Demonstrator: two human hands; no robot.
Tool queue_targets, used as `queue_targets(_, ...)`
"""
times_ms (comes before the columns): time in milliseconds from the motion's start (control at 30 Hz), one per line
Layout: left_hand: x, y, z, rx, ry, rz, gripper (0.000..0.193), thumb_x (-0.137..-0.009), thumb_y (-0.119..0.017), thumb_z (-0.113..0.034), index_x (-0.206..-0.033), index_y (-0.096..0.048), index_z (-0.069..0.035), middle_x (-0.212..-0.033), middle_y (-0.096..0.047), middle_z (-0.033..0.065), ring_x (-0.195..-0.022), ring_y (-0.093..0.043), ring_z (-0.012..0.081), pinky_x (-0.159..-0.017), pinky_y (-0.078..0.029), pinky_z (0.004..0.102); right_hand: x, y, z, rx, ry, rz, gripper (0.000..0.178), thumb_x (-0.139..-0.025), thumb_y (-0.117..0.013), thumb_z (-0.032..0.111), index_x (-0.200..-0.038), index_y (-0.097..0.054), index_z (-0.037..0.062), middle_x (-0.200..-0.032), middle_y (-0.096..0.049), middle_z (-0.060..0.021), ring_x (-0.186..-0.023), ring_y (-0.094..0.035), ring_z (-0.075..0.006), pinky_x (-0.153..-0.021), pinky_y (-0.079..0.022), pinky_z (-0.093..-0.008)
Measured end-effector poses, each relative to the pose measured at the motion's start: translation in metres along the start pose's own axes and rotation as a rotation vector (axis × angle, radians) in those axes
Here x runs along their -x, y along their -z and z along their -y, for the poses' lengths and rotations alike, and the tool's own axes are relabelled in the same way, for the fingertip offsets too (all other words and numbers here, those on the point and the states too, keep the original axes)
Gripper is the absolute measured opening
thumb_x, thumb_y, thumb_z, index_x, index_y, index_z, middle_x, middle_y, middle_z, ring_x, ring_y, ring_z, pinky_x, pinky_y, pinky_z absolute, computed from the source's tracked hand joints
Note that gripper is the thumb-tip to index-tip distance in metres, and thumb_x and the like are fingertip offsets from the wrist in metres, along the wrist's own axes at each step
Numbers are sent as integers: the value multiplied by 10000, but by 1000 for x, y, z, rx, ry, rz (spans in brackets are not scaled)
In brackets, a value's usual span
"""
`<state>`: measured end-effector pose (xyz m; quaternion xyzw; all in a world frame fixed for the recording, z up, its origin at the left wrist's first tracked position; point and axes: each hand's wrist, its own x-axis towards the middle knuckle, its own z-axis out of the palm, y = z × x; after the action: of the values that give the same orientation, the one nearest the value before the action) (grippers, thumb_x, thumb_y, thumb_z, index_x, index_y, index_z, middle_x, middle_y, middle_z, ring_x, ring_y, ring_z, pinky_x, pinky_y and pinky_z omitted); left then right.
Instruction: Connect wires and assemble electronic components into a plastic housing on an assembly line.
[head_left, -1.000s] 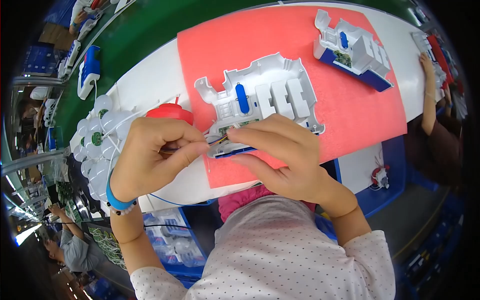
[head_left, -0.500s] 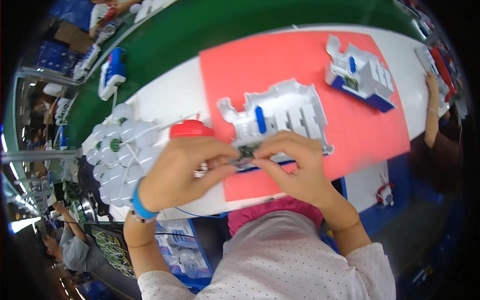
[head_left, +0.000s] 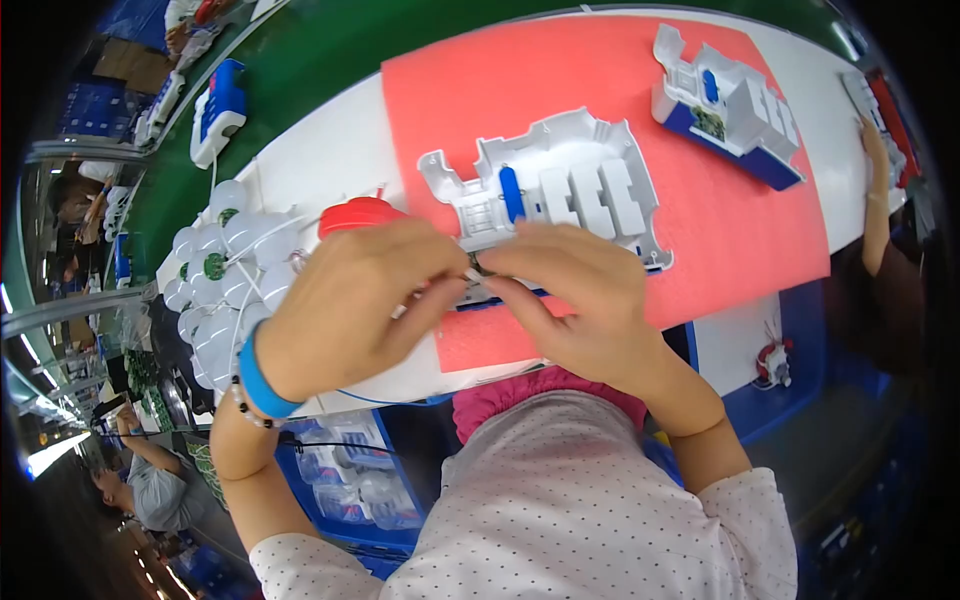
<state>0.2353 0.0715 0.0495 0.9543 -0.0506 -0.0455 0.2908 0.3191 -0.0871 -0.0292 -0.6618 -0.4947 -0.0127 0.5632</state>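
An open white plastic housing (head_left: pixel 600 195) with a blue strip inside lies on the pink mat, just beyond my hands. My left hand (head_left: pixel 365 300), with a blue wristband, pinches a small white piece (head_left: pixel 474 274) at the housing's near left edge. Meeting it from the other side, my right hand (head_left: pixel 580 290) has thumb and forefinger closed at the same spot. What the right fingertips hold is too small and covered to make out. Both hands hide the near part of the housing, where a blue edge shows below.
A second white-and-blue housing (head_left: pixel 730 110) stands at the mat's far right. White bulbs with cables (head_left: pixel 235 260) crowd the left, beside a red object (head_left: pixel 358 214). A blue-and-white device (head_left: pixel 217 112) is on the green surface. Another person's arm (head_left: pixel 877 190) reaches in at right.
The view has shifted, so the bench sits higher in it. My hands stay together at the housing's near edge. The green circuit board between my fingertips is now mostly covered.
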Motion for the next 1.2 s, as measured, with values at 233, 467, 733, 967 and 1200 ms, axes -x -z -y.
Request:
queue_targets(233,-20,-21,43,-267,-118,201,67,-688,-613,-74,-735,-615,-26,-691,-570,107,-663,-556,279,-604,-444,346,39,-6,-18,627,173,367,147,-630,-633,136,-757,-609,68,-915,-587,-28,-1089,-463,-220,-986,-267,-512)
queue_targets(467,-29,-43,45,-315,-89,450,42,-669,-602,-81,-679,-635,-57,-690,-567,77,-678,-566,242,-609,-447,351,47,-11,-21,579,208,226,105,-618,-536,110,-653,-605,39,-749,-556,-70,-1053,-475,-224,-1014,-245,-482)
queue_targets(733,-35,-45,50,-313,-181,406,95,-658,-583,-116,-599,-591,-43,-601,-546,109,-593,-553,283,-528,-435,390,47,-8,-22,593,194,273,77,-641,-573,105,-688,-598,50,-842,-584,-46,-1056,-484,-213,-987,-276,-503)
queue_targets(967,-41,-43,45,-342,-199,443,80,-640,-588,-104,-590,-586,-40,-596,-544,109,-590,-559,282,-531,-443,384,48,-9,-23,653,221,295,110,-637,-542,108,-698,-611,49,-815,-571,-40,-1037,-492,-196,-994,-280,-480)
queue_targets(1200,-47,-48,43,-493,-308,567,33,-647,-576,-70,-636,-596,-46,-626,-562,94,-596,-582,268,-526,-465,352,53,-11,-20,612,206,274,114,-648,-561,113,-719,-617,44,-830,-575,-37,-1028,-495,-189,-975,-297,-486)
